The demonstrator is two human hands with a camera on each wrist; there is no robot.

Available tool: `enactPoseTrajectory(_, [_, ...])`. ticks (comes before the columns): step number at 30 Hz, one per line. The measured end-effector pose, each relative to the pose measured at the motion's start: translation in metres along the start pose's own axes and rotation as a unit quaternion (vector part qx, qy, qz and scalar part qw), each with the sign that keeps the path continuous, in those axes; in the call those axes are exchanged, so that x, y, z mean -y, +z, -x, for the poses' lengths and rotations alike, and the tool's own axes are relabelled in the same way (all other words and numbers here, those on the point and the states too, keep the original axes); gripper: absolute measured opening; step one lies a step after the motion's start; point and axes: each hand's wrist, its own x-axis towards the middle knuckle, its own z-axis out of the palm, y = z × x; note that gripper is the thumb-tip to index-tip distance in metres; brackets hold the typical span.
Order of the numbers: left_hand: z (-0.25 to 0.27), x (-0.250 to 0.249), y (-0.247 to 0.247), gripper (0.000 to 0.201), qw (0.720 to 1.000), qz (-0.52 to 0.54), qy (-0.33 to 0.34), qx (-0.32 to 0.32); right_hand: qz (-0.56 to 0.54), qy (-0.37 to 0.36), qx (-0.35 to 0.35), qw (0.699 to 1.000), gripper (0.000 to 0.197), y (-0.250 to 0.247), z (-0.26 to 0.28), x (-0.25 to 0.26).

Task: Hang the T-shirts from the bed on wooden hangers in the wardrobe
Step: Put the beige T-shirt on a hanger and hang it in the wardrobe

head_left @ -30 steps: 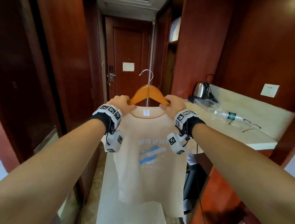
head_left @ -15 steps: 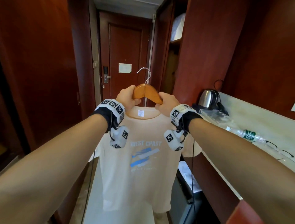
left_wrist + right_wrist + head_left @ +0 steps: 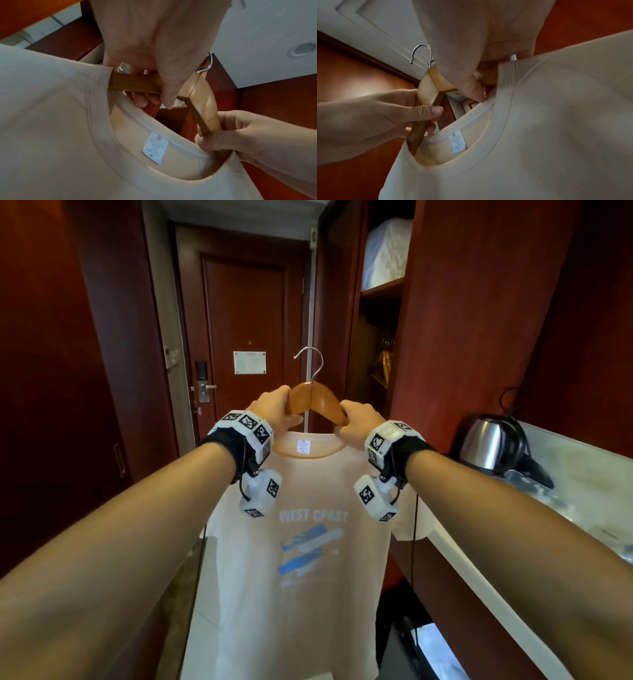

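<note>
A beige T-shirt with blue print hangs from a wooden hanger with a metal hook, held up in front of me. My left hand grips the hanger's left arm at the collar. My right hand grips the right arm the same way. Both hanger ends are hidden inside the shirt. The open wardrobe stands ahead to the right, with other hangers dimly seen inside.
A closed room door ends the narrow corridor ahead. Dark wooden panels line the left side. A counter on the right carries a steel kettle. White bedding fills the wardrobe's top shelf.
I have walked forward and turned slightly right; the wardrobe opening and door are nearer. The shirt on its hanger stays gripped in both hands, raised a little.
</note>
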Motion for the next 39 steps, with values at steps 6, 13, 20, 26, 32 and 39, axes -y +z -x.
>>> enactPoseTrajectory(6, [-0.108,0.032,0.040,0.023,0.999,0.034,-0.001,-0.014,-0.046,-0.006,-0.033,0.998,0.012,0.039,-0.111,-0.034])
enactPoseTrajectory(13, [-0.258,0.069,0.092,0.032,0.999,0.049,0.003,-0.001,-0.076,-0.039,-0.030,0.996,0.016,0.066,-0.258,-0.082])
enactPoseTrajectory(20, [-0.383,0.105,0.123,0.032,0.997,0.076,0.009,0.008,-0.062,-0.045,-0.018,0.997,0.021,0.087,-0.384,-0.113])
enactPoseTrajectory(26, [-0.485,0.131,0.174,0.034,0.991,0.122,0.048,0.024,-0.040,0.014,-0.022,0.999,0.013,0.111,-0.466,-0.151])
enactPoseTrajectory(32, [-0.588,0.135,0.225,0.032,0.978,0.156,0.118,0.072,0.006,0.106,-0.068,0.992,0.018,0.126,-0.538,-0.199])
enactPoseTrajectory(39, [-0.670,0.127,0.284,0.024,0.949,0.201,0.196,0.146,0.106,0.219,-0.104,0.964,0.024,0.133,-0.581,-0.253])
